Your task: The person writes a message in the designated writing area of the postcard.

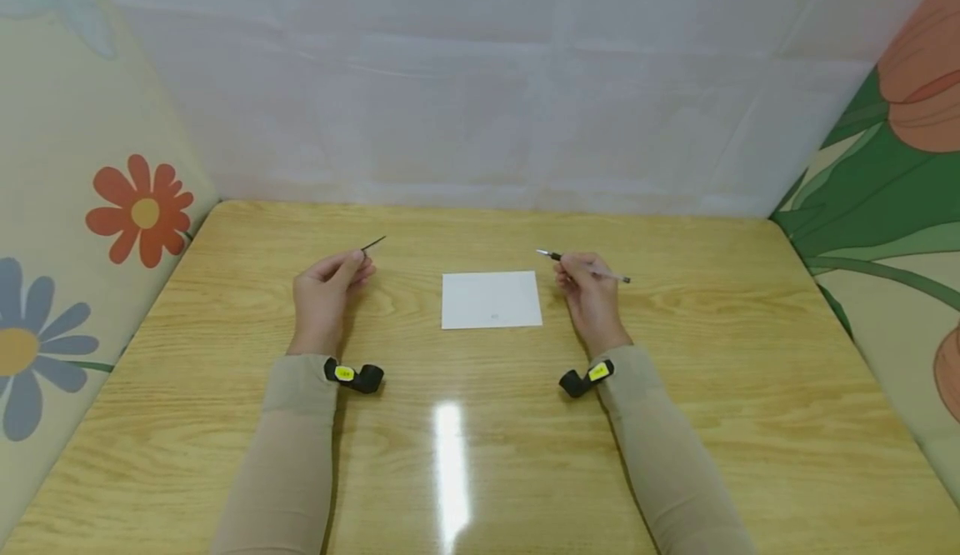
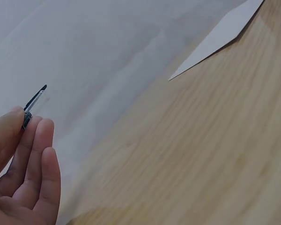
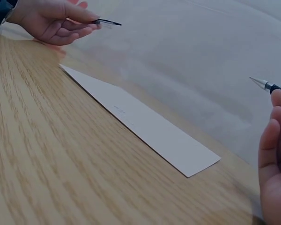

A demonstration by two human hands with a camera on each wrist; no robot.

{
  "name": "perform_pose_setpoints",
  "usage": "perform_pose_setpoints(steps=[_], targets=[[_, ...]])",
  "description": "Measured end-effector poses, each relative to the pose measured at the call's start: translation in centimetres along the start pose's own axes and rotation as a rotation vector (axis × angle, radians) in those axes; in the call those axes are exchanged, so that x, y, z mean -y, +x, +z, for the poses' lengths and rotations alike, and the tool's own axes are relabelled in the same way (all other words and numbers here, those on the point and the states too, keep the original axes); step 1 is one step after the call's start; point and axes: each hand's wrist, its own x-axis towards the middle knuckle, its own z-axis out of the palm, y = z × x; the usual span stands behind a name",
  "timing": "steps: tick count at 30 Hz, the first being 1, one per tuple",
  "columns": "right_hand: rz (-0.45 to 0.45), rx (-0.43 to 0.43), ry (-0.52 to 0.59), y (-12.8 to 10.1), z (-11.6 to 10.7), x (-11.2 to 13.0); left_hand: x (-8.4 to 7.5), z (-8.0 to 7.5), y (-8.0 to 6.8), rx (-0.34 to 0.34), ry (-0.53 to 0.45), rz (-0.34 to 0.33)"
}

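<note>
Between thumb and fingertips, my left hand (image 1: 328, 295) pinches a pen cap (image 2: 36, 100), clear with a dark clip that points up and away. My right hand (image 1: 594, 298) grips a pen (image 1: 612, 274) with a clear barrel and a black grip. Its bare silver tip (image 3: 259, 82) points left, toward the middle. On the table between the hands lies a white card (image 1: 491, 297), flat, with a small faint mark near its front edge. Both hands are apart from the card, one on either side of it.
The wood-grain table (image 1: 495, 480) extends under both forearms, with a bright light reflection near the front. A pale cloth wall (image 1: 480, 113) stands behind it. Flower-printed panels (image 1: 45, 205) flank the table. Each wrist wears a small black camera (image 1: 363, 377).
</note>
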Motion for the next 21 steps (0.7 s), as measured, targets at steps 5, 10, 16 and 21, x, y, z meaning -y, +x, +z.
perform_pose_setpoints(steps=[5, 10, 16, 21], targets=[[-0.006, 0.002, -0.011, 0.03, -0.04, -0.07, 0.12, -0.27, 0.08, -0.078, 0.115, 0.100], [-0.005, 0.019, -0.025, -0.01, -0.18, -0.12, 0.15, -0.34, 0.08, -0.125, 0.164, 0.126], [-0.001, 0.031, -0.036, -0.11, -0.15, -0.13, -0.05, -0.51, -0.07, -0.200, 0.317, 0.135], [0.006, 0.032, -0.040, -0.07, -0.16, -0.18, -0.18, -0.62, -0.27, -0.249, 0.444, 0.158]])
